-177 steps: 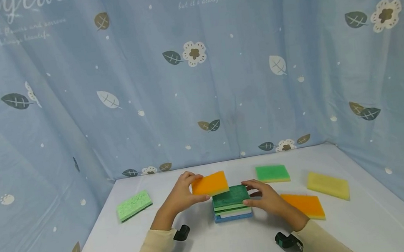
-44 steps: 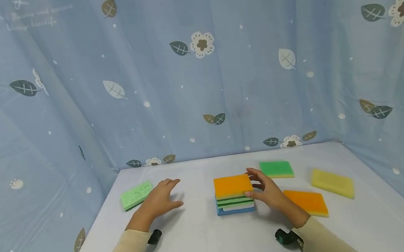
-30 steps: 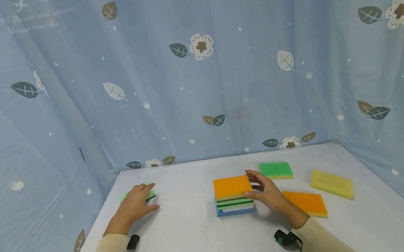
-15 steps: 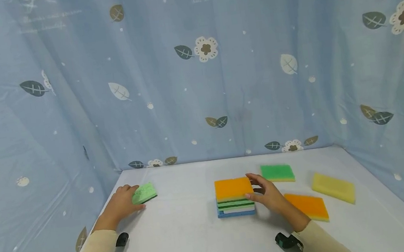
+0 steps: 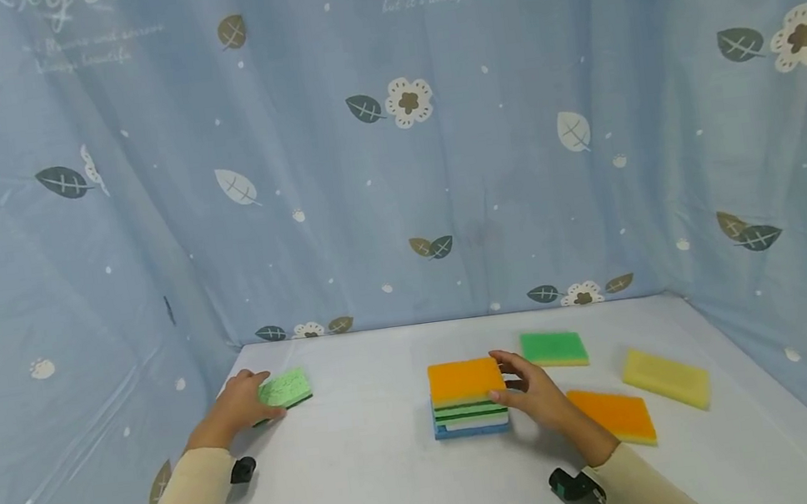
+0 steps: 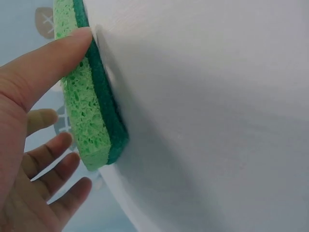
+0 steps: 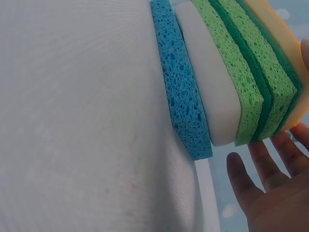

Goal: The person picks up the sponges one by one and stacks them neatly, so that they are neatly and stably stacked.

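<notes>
My left hand (image 5: 236, 406) pinches a light green sponge with a dark green scouring layer (image 5: 286, 389) at the table's left. The left wrist view has the thumb across the near side of that sponge (image 6: 87, 106), with the other fingers behind it. At the middle stands a stack of sponges (image 5: 466, 380). Its layers, bottom to top, are a blue sponge (image 7: 183, 96), a white block (image 7: 212, 82), two green sponges with dark green layers and an orange-topped sponge (image 7: 282, 31). My right hand (image 5: 538, 395) holds the stack's right end, thumb in front, fingers behind.
To the right on the white table (image 5: 372, 491) lie a green-topped sponge (image 5: 555, 347), a yellow sponge (image 5: 665, 377) and an orange-topped sponge (image 5: 615, 415), partly behind the right forearm. A blue patterned curtain (image 5: 296, 240) encloses the back and sides.
The orange-topped sponge the left hand held earlier now tops the stack. The left hand has since moved left and taken hold of the light green sponge. The right hand stays at the stack.
</notes>
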Action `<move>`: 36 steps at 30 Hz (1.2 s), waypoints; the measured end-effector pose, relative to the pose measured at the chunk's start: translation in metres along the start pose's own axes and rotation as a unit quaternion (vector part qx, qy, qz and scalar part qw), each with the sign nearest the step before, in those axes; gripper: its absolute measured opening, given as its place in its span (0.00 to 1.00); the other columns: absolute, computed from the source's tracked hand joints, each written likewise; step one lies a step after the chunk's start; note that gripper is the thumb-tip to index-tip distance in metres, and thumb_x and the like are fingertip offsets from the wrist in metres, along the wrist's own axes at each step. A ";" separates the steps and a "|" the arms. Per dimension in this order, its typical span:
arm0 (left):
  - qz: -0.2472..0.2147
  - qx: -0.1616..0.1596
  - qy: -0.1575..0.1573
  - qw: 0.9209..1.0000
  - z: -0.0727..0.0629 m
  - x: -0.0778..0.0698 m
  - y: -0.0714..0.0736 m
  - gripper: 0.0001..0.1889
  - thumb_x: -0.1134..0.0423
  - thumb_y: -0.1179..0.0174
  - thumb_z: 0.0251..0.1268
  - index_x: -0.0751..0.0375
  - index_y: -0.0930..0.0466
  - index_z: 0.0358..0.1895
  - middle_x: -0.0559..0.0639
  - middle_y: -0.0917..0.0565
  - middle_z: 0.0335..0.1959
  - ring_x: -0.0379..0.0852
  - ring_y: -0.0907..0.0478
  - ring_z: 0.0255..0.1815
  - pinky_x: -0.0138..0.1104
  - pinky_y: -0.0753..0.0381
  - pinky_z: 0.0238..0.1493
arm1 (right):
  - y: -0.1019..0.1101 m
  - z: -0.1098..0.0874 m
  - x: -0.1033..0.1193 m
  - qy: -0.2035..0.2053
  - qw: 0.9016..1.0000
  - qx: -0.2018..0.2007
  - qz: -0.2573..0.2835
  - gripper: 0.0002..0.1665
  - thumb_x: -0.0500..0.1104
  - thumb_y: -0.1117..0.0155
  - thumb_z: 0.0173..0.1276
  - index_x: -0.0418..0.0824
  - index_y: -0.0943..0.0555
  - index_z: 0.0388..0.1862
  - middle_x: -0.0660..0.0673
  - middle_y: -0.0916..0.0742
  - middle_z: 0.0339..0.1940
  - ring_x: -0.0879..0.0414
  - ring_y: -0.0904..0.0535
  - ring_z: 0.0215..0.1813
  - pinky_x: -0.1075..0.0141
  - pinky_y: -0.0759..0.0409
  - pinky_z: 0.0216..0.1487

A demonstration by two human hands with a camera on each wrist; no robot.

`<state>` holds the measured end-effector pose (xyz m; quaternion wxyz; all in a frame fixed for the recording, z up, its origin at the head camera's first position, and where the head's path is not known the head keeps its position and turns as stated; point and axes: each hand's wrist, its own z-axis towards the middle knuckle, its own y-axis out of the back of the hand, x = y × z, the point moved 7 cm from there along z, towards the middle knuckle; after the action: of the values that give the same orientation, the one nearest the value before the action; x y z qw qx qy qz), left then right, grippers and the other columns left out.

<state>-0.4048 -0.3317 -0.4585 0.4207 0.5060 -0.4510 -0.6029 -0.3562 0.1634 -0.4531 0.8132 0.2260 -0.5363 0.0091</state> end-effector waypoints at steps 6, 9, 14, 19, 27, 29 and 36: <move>-0.006 0.017 0.002 1.000 0.003 0.003 0.000 0.47 0.47 0.23 0.43 0.77 0.29 0.62 0.72 0.26 0.51 0.66 0.28 0.50 0.58 0.28 0.51 | 0.000 0.003 -0.019 0.005 1.000 -0.015 -0.004 0.39 0.42 0.30 0.64 0.39 0.34 0.72 0.39 0.27 0.67 0.42 0.30 0.64 0.48 0.29 0.62; -0.014 0.022 0.001 1.000 0.003 0.006 -0.001 0.46 0.49 0.22 0.43 0.76 0.29 0.63 0.71 0.26 0.51 0.65 0.27 0.50 0.57 0.28 0.51 | 0.000 0.003 -0.018 0.000 1.000 -0.018 -0.007 0.39 0.42 0.30 0.64 0.39 0.34 0.72 0.39 0.27 0.67 0.43 0.29 0.64 0.47 0.29 0.62; -0.032 0.026 0.008 0.999 0.001 0.008 -0.001 0.46 0.53 0.21 0.41 0.76 0.30 0.63 0.70 0.26 0.50 0.64 0.27 0.50 0.57 0.28 0.51 | -0.001 0.000 0.003 0.004 1.000 -0.011 -0.003 0.39 0.38 0.31 0.64 0.33 0.35 0.71 0.34 0.27 0.66 0.38 0.30 0.63 0.42 0.31 0.61; -0.047 0.033 0.027 0.998 0.001 0.011 -0.002 0.47 0.53 0.20 0.40 0.78 0.30 0.62 0.71 0.27 0.51 0.64 0.28 0.51 0.57 0.29 0.53 | -0.001 -0.003 0.019 0.000 1.000 -0.002 0.000 0.39 0.38 0.31 0.65 0.31 0.36 0.71 0.32 0.28 0.66 0.36 0.30 0.63 0.40 0.32 0.61; -0.063 0.027 0.024 0.997 0.000 0.012 -0.001 0.47 0.51 0.19 0.36 0.78 0.28 0.60 0.68 0.27 0.50 0.62 0.28 0.50 0.57 0.29 0.54 | 0.000 -0.003 0.021 -0.005 1.000 -0.002 0.007 0.39 0.37 0.31 0.64 0.31 0.36 0.71 0.31 0.28 0.66 0.35 0.31 0.63 0.40 0.33 0.61; -0.066 0.021 0.016 0.997 0.000 0.011 0.000 0.48 0.50 0.19 0.36 0.78 0.28 0.59 0.67 0.27 0.49 0.61 0.28 0.49 0.57 0.29 0.53 | 0.000 -0.003 0.021 -0.008 1.000 -0.003 0.005 0.40 0.38 0.30 0.64 0.31 0.36 0.71 0.32 0.28 0.67 0.36 0.31 0.64 0.41 0.33 0.62; -0.067 0.015 -0.006 0.998 -0.001 0.006 0.000 0.48 0.46 0.20 0.36 0.74 0.27 0.60 0.64 0.26 0.49 0.59 0.27 0.49 0.55 0.28 0.52 | 0.000 -0.003 0.021 -0.008 1.000 -0.001 0.005 0.40 0.38 0.30 0.64 0.30 0.36 0.71 0.31 0.28 0.67 0.35 0.31 0.63 0.40 0.33 0.61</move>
<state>-0.4043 -0.3375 -0.4598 0.3688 0.5377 -0.4279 -0.6259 -0.3447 0.1603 -0.4357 0.8093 0.2225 -0.5435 0.0111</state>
